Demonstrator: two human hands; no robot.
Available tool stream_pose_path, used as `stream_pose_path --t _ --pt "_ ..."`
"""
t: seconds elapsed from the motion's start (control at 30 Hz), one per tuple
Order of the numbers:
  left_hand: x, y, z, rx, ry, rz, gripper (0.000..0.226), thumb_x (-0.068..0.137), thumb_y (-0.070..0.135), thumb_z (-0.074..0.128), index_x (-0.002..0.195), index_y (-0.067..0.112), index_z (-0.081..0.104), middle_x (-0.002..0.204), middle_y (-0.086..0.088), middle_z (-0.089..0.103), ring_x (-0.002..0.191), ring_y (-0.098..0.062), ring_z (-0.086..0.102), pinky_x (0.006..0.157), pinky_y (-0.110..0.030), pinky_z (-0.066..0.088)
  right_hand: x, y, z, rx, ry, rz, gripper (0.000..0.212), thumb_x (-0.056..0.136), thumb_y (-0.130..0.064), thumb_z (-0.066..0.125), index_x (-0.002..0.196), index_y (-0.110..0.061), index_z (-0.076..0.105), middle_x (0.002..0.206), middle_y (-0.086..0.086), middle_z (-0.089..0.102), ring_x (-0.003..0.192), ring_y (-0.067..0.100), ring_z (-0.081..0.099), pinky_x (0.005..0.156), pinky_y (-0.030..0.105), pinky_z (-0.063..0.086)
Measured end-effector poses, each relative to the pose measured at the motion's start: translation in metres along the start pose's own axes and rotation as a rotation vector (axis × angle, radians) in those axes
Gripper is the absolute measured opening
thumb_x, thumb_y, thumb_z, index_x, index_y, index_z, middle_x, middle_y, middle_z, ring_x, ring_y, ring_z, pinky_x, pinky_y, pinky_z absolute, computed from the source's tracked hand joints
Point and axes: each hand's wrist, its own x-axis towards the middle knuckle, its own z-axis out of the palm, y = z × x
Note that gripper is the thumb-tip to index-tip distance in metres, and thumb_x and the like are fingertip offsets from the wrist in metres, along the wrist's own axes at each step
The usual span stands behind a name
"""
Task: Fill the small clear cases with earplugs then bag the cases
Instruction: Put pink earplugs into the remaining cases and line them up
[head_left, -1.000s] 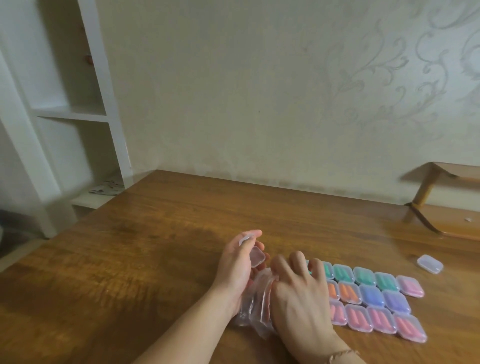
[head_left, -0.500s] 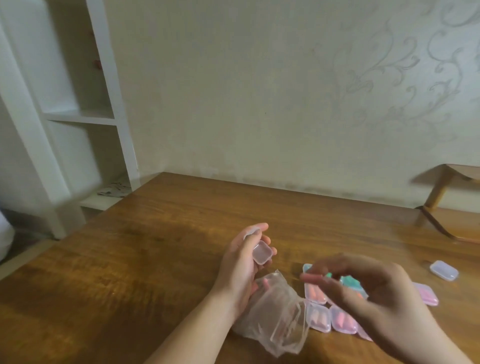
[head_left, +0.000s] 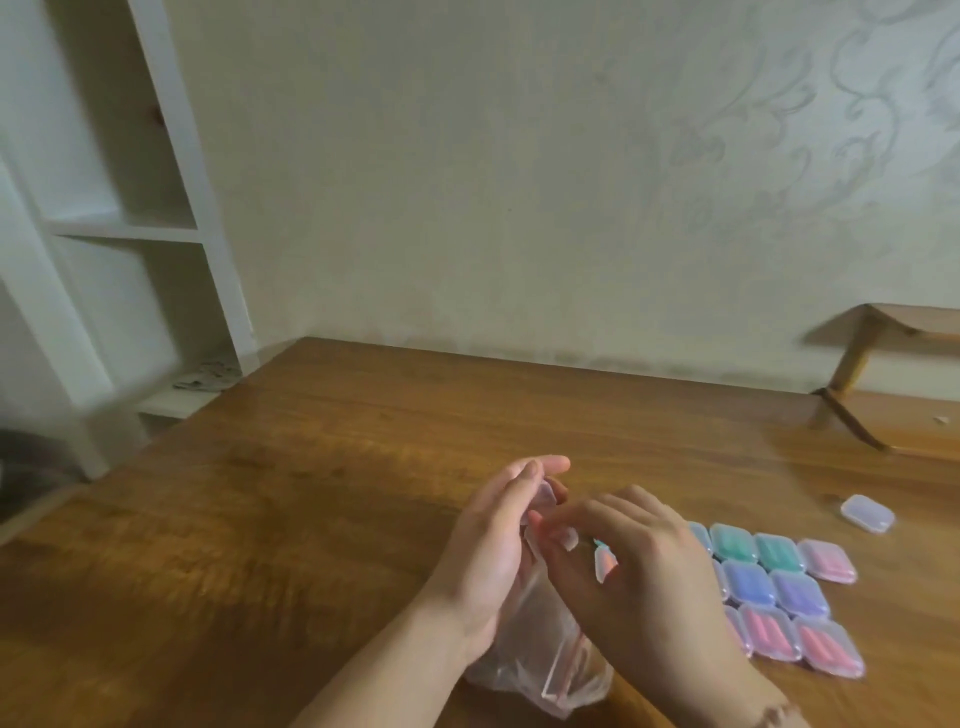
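My left hand (head_left: 493, 540) holds a small clear case (head_left: 544, 498) upright between thumb and fingers, above the table. The fingertips of my right hand (head_left: 644, 571) meet at that case and pinch a pink earplug (head_left: 534, 518), which is mostly hidden by the fingers. A clear plastic bag (head_left: 530, 660) lies on the table under both wrists, with what look like clear cases inside. To the right lie rows of shut cases filled with earplugs (head_left: 779, 587) in green, blue, purple and pink; my right hand covers their left part.
A lone clear case (head_left: 866, 513) lies apart at the right. A wooden rack (head_left: 857, 364) stands at the back right by the wall. White shelves (head_left: 124, 228) stand left of the wooden table (head_left: 285, 519).
My right hand came out of the bag with a pink earplug and moved left to the case in my left hand. The filled cases show again.
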Motion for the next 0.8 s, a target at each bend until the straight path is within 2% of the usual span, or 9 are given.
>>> stream_pose_path --t 0.13,0.2,0.3,0.43,0.47,0.53,0.63,0.73,0.8 --pt "0.0 -0.002 -0.003 0.011 0.016 0.002 0.035 0.104 0.037 0.036 0.112 0.029 0.07 0.119 -0.016 0.063 0.109 -0.024 0.066 0.092 -0.035 0.057 -0.001 -0.001 0.0 -0.043 -0.032 -0.031 0.006 0.076 -0.032 0.074 0.081 -0.034 0.07 0.081 -0.021 0.068 0.072 0.008 0.054 0.057 0.034 0.048" --pt "0.0 -0.003 -0.003 0.007 0.018 0.002 0.035 0.103 0.039 0.037 0.107 0.034 0.072 0.119 -0.013 0.063 0.111 -0.021 0.065 0.095 -0.036 0.055 -0.002 -0.001 0.0 -0.075 -0.082 -0.058 0.01 0.076 -0.034 0.078 0.084 -0.035 0.073 0.087 -0.021 0.069 0.075 0.008 0.055 0.058 0.032 0.049" --pt "0.001 -0.003 -0.003 -0.025 0.011 0.008 0.033 0.101 0.04 0.041 0.107 0.032 0.072 0.12 -0.02 0.059 0.106 -0.023 0.065 0.091 -0.034 0.055 -0.004 0.0 0.002 -0.106 -0.138 -0.059 0.017 0.074 -0.034 0.08 0.09 -0.037 0.074 0.094 -0.022 0.068 0.08 0.008 0.054 0.06 0.029 0.051" --pt "0.003 -0.004 -0.005 0.032 0.053 0.036 0.034 0.101 0.043 0.039 0.112 0.031 0.069 0.118 -0.009 0.062 0.099 -0.008 0.067 0.081 -0.02 0.055 -0.001 0.001 -0.007 0.082 -0.038 -0.06 0.01 0.081 -0.033 0.073 0.09 -0.031 0.075 0.098 -0.019 0.066 0.086 0.008 0.056 0.07 0.026 0.048" --pt "0.004 -0.005 -0.006 0.035 0.09 0.038 0.033 0.102 0.044 0.039 0.112 0.033 0.068 0.117 -0.007 0.063 0.098 -0.007 0.067 0.08 -0.021 0.055 -0.001 0.002 -0.015 0.15 -0.001 -0.039 0.007 0.082 -0.032 0.069 0.086 -0.029 0.074 0.097 -0.018 0.065 0.087 0.009 0.057 0.074 0.025 0.046" --pt "0.008 -0.005 -0.007 0.018 0.167 0.013 0.032 0.101 0.047 0.039 0.109 0.035 0.068 0.114 -0.005 0.064 0.101 -0.017 0.065 0.085 -0.033 0.055 -0.001 0.006 -0.033 0.192 0.023 0.017 0.008 0.077 -0.031 0.062 0.072 -0.03 0.068 0.097 -0.019 0.063 0.091 0.009 0.057 0.077 0.022 0.042" --pt "0.014 -0.004 -0.009 -0.047 0.273 -0.064 0.032 0.1 0.052 0.04 0.109 0.037 0.066 0.114 -0.002 0.063 0.105 -0.022 0.061 0.079 -0.037 0.047 -0.001 0.018 -0.052 0.116 -0.175 0.014 0.013 0.065 -0.035 0.054 0.057 -0.034 0.064 0.109 -0.027 0.059 0.112 0.01 0.051 0.081 0.022 0.042" --pt "0.019 -0.005 -0.012 -0.1 0.347 -0.104 0.033 0.099 0.053 0.041 0.108 0.035 0.067 0.114 -0.003 0.064 0.103 -0.022 0.06 0.083 -0.04 0.045 -0.004 0.025 -0.052 0.014 -0.486 -0.147 0.014 0.07 -0.046 0.057 0.073 -0.052 0.069 0.139 -0.036 0.04 0.141 0.009 0.026 0.098 0.031 0.038" --pt "0.021 -0.008 -0.014 -0.137 0.391 -0.114 0.033 0.1 0.05 0.043 0.108 0.03 0.068 0.112 -0.005 0.064 0.099 -0.022 0.06 0.089 -0.041 0.046 -0.011 0.021 -0.039 -0.079 -0.598 -0.187 0.015 0.076 -0.056 0.053 0.083 -0.061 0.065 0.15 -0.037 0.023 0.148 0.01 0.012 0.1 0.035 0.036"
